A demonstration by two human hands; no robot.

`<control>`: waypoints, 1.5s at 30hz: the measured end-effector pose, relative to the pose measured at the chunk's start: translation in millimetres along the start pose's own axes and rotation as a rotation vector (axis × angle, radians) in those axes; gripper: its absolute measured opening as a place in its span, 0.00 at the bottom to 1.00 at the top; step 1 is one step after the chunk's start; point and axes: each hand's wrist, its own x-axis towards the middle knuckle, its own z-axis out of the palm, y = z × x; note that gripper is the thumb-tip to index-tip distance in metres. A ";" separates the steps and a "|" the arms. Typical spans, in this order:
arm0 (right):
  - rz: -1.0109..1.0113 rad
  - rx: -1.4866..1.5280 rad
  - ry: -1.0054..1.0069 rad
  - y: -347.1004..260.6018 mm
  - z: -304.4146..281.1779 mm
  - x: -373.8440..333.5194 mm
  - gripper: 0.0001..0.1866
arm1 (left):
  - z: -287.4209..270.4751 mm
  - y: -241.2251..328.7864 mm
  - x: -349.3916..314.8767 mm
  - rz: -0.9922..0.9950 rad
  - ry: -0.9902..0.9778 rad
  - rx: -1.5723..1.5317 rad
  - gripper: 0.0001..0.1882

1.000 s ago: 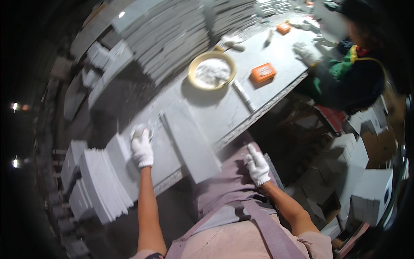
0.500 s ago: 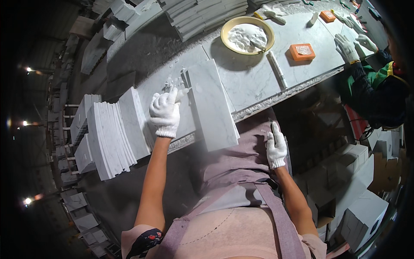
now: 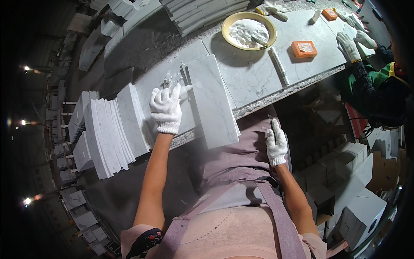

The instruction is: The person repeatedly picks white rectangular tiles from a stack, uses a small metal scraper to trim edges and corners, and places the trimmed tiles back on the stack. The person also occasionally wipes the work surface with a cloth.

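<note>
My left hand (image 3: 166,111), in a white knit glove, is over the marble-patterned work surface, fingers apart and thumb stretched toward a grey-veined white tile (image 3: 213,103). Nothing shows clearly in its grasp. Small white shards (image 3: 171,79) lie just beyond its fingertips. The tile rests on at least one other, and its near end juts past the table edge over my lap. My right hand (image 3: 277,144), also gloved, is low by my thigh, fingers closed round a thin flat blade (image 3: 270,117) whose tip pokes out; the rest is hidden.
Upright tiles (image 3: 108,134) stand left of my left hand. A yellow bowl of white powder (image 3: 248,28), a white marker-like tube (image 3: 279,67) and an orange box (image 3: 304,49) occupy the table's right part. A co-worker's gloved hands (image 3: 349,46) rest farther right. More stacked tiles (image 3: 202,15) stand behind.
The left thumb has stretched out a little more toward the tile. My right hand has scarcely moved, and the whole view has shifted slightly.
</note>
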 end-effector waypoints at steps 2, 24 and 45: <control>-0.073 -0.030 0.003 -2.3 -0.5 0.4 0.23 | 2.1 -0.3 -0.5 0.010 0.027 0.009 0.25; 0.062 0.069 -0.004 0.0 1.8 0.6 0.23 | 3.3 -1.5 3.1 0.072 0.081 0.002 0.26; 0.043 0.014 -0.019 -3.2 -0.8 -0.8 0.23 | 5.3 0.9 -0.2 0.010 0.050 -0.004 0.26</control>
